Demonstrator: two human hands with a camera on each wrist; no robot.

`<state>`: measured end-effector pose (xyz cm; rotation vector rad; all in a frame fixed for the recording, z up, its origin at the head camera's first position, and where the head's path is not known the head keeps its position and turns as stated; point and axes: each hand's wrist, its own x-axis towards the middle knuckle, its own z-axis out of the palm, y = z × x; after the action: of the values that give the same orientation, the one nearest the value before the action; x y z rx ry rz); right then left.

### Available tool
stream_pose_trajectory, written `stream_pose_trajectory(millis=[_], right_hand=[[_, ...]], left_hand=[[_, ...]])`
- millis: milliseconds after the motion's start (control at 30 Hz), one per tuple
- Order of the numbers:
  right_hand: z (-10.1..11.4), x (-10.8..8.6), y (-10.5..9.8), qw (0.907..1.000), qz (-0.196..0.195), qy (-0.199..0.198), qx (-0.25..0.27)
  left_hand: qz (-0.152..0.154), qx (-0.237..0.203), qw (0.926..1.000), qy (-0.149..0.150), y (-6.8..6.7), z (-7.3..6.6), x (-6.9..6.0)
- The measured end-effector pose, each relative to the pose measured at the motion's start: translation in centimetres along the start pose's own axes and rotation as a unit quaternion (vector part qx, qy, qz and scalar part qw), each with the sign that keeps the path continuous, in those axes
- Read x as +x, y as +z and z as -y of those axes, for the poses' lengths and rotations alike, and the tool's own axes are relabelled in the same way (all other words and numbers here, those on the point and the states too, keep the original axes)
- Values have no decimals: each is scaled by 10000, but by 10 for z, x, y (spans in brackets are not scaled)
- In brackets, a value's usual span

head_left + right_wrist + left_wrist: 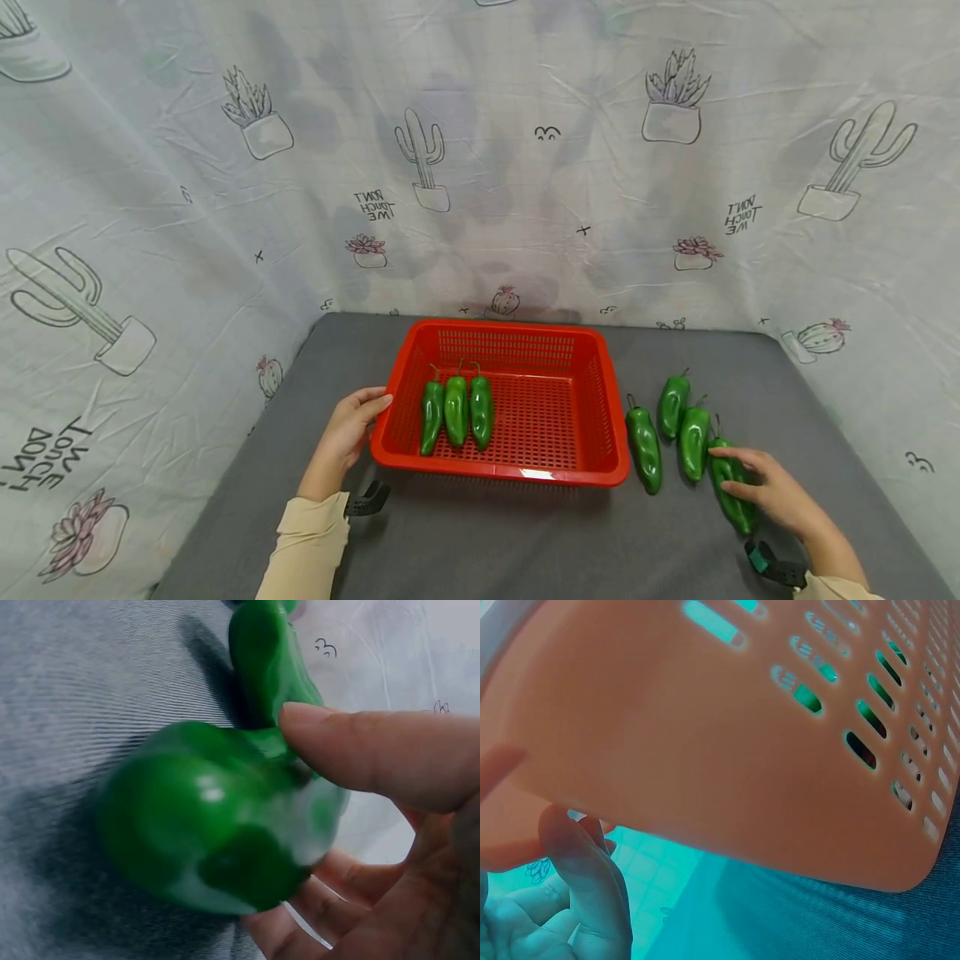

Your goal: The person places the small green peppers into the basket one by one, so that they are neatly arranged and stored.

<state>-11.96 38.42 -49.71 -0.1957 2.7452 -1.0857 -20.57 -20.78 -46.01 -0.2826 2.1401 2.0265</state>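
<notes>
My left hand [356, 427] grips the left rim of the red basket [501, 471], its thumb on top; the left wrist view shows curled fingers [585, 874] at the basket's edge. Three green peppers [456, 410] lie side by side in the left part of the basket, stems towards the back. My right hand [772, 492] holds the rightmost green pepper [731, 500] on the table, right of the basket. In the right wrist view the thumb lies on one side of that pepper [202, 825] and the fingers on the other.
Three more green peppers, one [645, 450] beside the basket's right wall, one [673, 407] further back and one [694, 443] left of the held pepper, lie on the grey table [570, 542]. Patterned cloth [495, 167] hangs behind and at both sides.
</notes>
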Motion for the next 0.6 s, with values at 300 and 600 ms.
stream_pose_trajectory(millis=[300, 600], right_hand=[[3, -3, 0, 9990, 67, 431, 5], [3, -9, -4, 9944, 30, 993, 357]], left_hand=[[-38, 7, 10000, 20, 1, 0, 0], [27, -70, 10000, 4, 0, -1, 0]])
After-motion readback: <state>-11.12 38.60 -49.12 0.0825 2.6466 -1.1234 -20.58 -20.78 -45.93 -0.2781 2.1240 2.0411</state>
